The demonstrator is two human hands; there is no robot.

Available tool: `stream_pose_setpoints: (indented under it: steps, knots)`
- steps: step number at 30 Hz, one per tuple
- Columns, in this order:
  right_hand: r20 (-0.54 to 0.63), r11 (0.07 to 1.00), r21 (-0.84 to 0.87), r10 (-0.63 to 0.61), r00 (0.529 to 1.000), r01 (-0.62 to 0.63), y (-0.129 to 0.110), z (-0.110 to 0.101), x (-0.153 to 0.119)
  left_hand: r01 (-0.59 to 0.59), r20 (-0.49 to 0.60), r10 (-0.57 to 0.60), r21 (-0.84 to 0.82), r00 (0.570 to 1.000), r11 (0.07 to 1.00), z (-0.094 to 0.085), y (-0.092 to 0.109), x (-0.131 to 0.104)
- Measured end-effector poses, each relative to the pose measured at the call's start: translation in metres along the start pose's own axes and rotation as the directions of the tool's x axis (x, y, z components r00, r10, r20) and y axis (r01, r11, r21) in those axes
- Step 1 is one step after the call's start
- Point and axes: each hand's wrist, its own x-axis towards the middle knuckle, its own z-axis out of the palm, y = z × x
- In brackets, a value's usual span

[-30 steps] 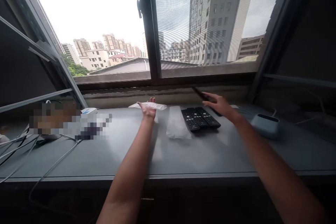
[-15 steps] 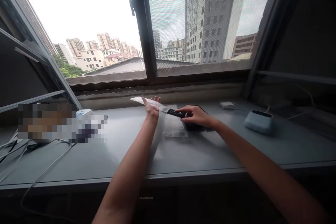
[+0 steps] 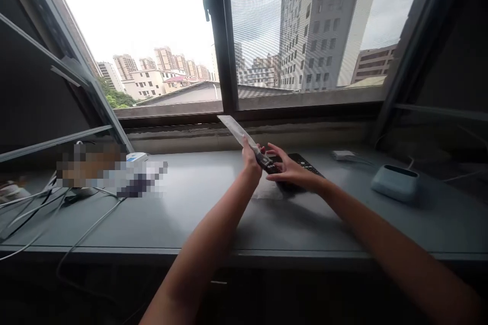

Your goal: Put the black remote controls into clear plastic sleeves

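A black remote control (image 3: 271, 166) sits partly inside a clear plastic sleeve (image 3: 237, 131), whose loose end points up and to the left. My left hand (image 3: 252, 155) is wrapped round the sleeve and the remote's upper part. At the remote's lower end is my right hand (image 3: 285, 166), its fingers apart and curved round it; whether they touch it is hard to tell. Behind my right hand, more black remotes (image 3: 305, 163) lie on the desk, partly hidden. Flat below my hands rests another clear plastic sleeve (image 3: 267, 190).
The grey desk (image 3: 190, 223) runs below a window. A blue-grey box (image 3: 395, 183) stands at the right, with a white adapter (image 3: 343, 155) behind it. Cables (image 3: 89, 223) and blurred items lie at the left, beside a small white box (image 3: 136, 157).
The remote has gone deeper into the sleeve, which now tilts more steeply. My left hand has moved right, nearer my right hand, and closed round it. My right hand's fingers have spread. The view has shifted.
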Motion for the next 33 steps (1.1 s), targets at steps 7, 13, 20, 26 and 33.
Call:
stream_pose_setpoints:
  steps: [7,13,20,26,33]
  knots:
    - [0.246,0.976,0.205,-0.121,0.962,0.071,-0.021,-0.009,-0.008,0.052,0.067,-0.046,-0.101,0.997,0.994,-0.005,0.021,0.013]
    - [-0.051,0.989,0.138,-0.047,0.998,0.053,-0.007,-0.003,0.003,0.079,0.261,-0.093,0.061,0.961,0.995,-0.003,0.005,0.005]
    - [-0.24,0.995,0.059,-0.066,0.968,0.082,-0.004,-0.006,0.003,0.207,0.333,-0.271,0.214,0.903,0.955,0.003,-0.012,-0.001]
    - [0.052,0.996,0.02,-0.082,0.995,0.081,0.003,0.003,0.003,0.077,0.113,-0.09,0.118,0.99,0.99,-0.012,0.011,0.018]
    - [-0.181,0.996,-0.083,-0.034,0.983,0.02,0.011,0.003,0.006,0.194,0.167,-0.234,0.222,0.958,0.955,-0.011,-0.007,0.01]
